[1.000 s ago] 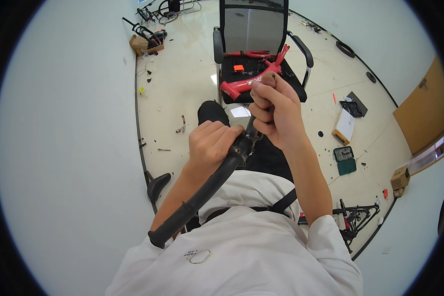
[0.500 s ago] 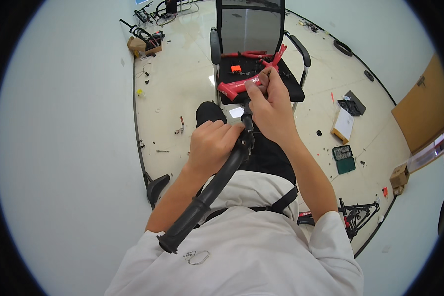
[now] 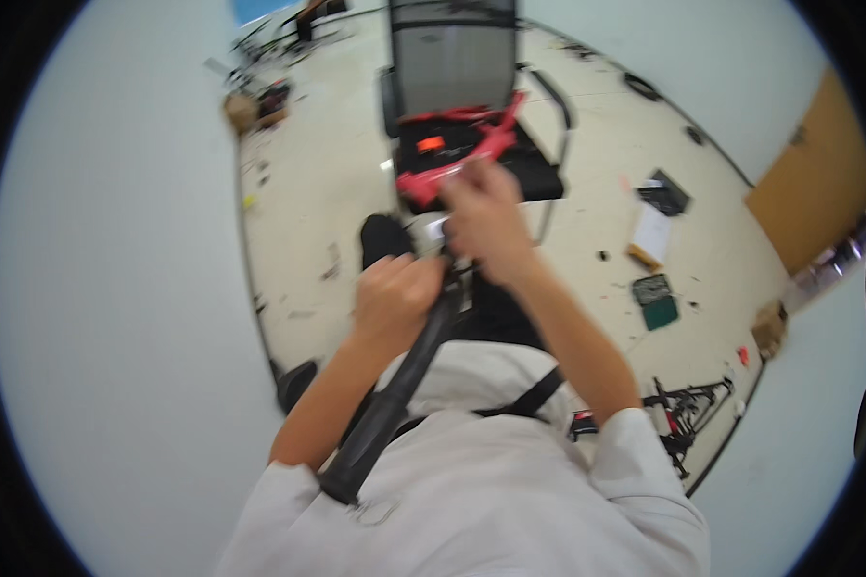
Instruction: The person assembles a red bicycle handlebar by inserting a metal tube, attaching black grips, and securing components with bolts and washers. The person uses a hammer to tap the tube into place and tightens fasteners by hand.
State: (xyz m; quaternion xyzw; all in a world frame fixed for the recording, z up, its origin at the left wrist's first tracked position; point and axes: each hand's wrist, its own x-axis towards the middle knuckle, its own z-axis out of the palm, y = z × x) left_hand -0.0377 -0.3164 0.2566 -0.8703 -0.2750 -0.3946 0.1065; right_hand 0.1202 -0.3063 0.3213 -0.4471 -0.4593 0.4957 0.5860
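A black bicycle handlebar (image 3: 373, 428) with a rubber grip at its near end slants from my waist up toward the chair. My left hand (image 3: 393, 300) is wrapped round its middle, near the clamp and lever fittings. Just above, at the bar's far part, my right hand (image 3: 488, 216) is closed with thumb and fingertips pinched together. What that pinch holds, if anything, is lost in motion blur. Beyond my right hand a red bicycle frame (image 3: 420, 187) lies on the seat of a black office chair (image 3: 542, 181).
An orange block (image 3: 430, 145) rests on the chair seat. To the right on the floor are an open green tool case (image 3: 660, 313), a white board (image 3: 651, 231) and a black bike frame (image 3: 688, 413). A cardboard box (image 3: 241, 112) stands far left by the wall.
The whole view has shifted and blurred, moving the chair and floor things leftward. My right hand has come a little lower and nearer the left, which keeps its grip on the handlebar.
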